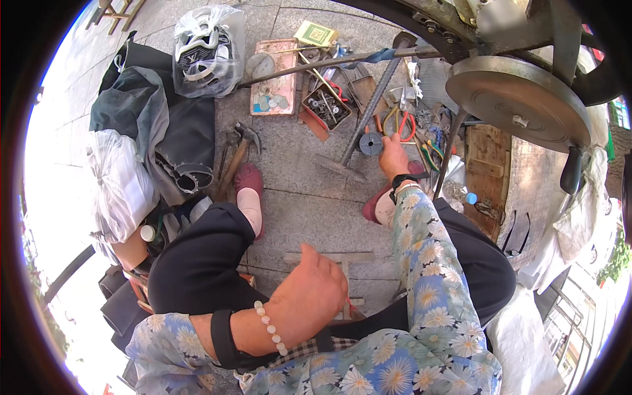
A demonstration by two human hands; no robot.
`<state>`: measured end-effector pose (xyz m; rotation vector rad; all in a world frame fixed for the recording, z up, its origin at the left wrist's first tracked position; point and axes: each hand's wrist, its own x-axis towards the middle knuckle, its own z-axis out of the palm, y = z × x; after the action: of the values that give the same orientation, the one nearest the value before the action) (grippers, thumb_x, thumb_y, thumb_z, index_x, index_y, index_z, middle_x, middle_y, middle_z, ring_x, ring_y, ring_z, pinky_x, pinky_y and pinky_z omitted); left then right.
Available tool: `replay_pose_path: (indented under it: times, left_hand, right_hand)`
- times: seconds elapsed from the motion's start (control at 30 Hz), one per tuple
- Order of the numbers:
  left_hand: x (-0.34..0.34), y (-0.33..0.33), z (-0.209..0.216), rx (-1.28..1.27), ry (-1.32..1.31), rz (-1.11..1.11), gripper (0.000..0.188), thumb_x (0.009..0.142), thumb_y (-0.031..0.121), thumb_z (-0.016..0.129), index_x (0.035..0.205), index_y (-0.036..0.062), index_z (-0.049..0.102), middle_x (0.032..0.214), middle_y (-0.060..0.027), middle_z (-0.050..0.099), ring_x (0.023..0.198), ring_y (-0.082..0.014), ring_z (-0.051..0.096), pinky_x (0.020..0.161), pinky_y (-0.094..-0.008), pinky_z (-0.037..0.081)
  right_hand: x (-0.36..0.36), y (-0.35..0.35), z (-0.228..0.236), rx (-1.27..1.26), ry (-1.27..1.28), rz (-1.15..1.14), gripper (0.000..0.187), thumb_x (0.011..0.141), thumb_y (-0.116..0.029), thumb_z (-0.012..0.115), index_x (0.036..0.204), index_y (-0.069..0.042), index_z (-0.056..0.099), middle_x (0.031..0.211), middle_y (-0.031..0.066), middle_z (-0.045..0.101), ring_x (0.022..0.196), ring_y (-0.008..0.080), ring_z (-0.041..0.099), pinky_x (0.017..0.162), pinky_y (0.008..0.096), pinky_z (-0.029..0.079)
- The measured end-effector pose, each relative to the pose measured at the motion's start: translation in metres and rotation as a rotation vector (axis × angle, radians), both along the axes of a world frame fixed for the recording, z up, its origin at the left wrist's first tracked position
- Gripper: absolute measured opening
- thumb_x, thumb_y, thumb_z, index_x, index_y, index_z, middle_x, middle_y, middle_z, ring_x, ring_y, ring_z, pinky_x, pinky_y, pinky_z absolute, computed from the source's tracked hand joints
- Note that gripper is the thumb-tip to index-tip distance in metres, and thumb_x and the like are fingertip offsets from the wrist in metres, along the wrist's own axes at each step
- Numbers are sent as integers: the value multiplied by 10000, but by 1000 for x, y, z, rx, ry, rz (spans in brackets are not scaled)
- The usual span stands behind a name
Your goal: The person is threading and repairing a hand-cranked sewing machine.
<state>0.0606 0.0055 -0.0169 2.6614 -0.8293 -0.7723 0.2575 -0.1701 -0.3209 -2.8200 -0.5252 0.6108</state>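
Head view is showing a ribbed dark steel post slanting over grey stone paving, its flat bar foot resting at the lower end. Left of the post, room for moving is stretching across the paving to a wooden-handled claw hammer and a maroon shoe. Right of the post, room is narrowing among a red-handled metal tool and a brown wooden board, while a large dark metal wheel is overhanging that side. Beside the post's lower part, on its right, a dark grey round spool is sitting, its flat, centre-holed end facing up toward the camera and its long axis running roughly along the line of sight; the exact tilt I cannot tell. At the spool's right edge the right hand is bunching its fingers narrow; whether they are gripping it I cannot tell. Nearer the body, well apart from the post, the left hand is curling its fingers inward; their contents I cannot tell.
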Motion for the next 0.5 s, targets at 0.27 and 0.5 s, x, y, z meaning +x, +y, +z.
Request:
replay_pose_path:
  times: [0.27,0.5]
  left_hand:
    - [0,3,7,7,23,1,301,711,150,548,932,-52,582,809,-154,604,802,-273,576,801,-446,420]
    - [5,-2,2,-84,47,4,318,711,156,549,945,-57,580,825,-161,606,809,-280,576,805,-448,420]
  right_hand:
    - [-9,9,-17,-88,61,-38,189,756,-67,517,938,-67,570,956,178,576,895,370,571,735,461,467]
    - [23,-20,-38,374,-48,-475,167,711,-114,607,870,-62,601,910,151,579,818,308,585,706,375,468]
